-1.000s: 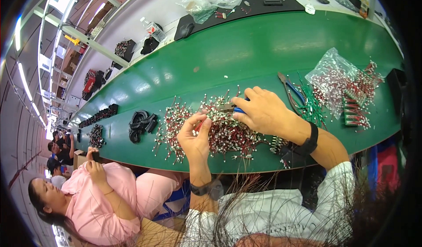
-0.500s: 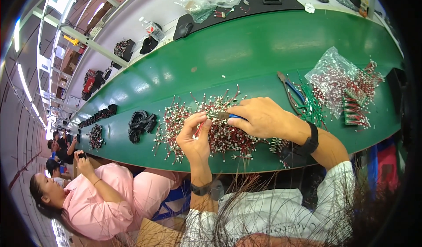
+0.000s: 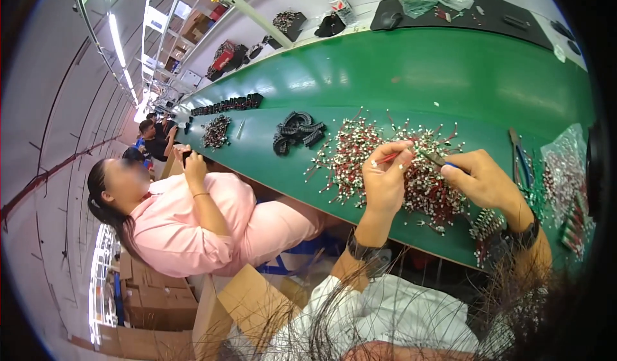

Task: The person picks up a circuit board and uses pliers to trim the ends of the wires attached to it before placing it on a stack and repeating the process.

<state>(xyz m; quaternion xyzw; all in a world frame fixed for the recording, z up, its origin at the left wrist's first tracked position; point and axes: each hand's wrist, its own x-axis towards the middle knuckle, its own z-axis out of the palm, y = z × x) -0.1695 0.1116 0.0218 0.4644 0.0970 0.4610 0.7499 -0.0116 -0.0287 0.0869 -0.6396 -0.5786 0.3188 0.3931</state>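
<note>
My left hand [image 3: 384, 184] is closed, its thumb and finger pinching a small red-wired connector [image 3: 387, 158] above the pile. In my right hand [image 3: 483, 180] is a pair of pliers [image 3: 433, 158] with blue grips, the jaws pointing toward my left fingertips. Whether the jaws touch the connector is too small to tell. Beneath both hands spreads a big heap of red-wired white connectors [image 3: 352, 162] on the green bench [image 3: 283, 176]. A row of similar connectors [image 3: 486, 225] lies below my right wrist.
Second pliers [image 3: 518, 158] lie right of my hand, beside green cable ties [image 3: 535, 200] and a clear bag [image 3: 565, 158] of connectors. Coiled black parts [image 3: 298, 133] and a smaller heap [image 3: 216, 132] are farther left. A person in pink [image 3: 186, 219] sits at my left, holding something dark.
The view has swung left, so the bench and both hands appear farther right. The pliers' jaws have drawn slightly back from my left fingertips. Both hands keep their grip.
</note>
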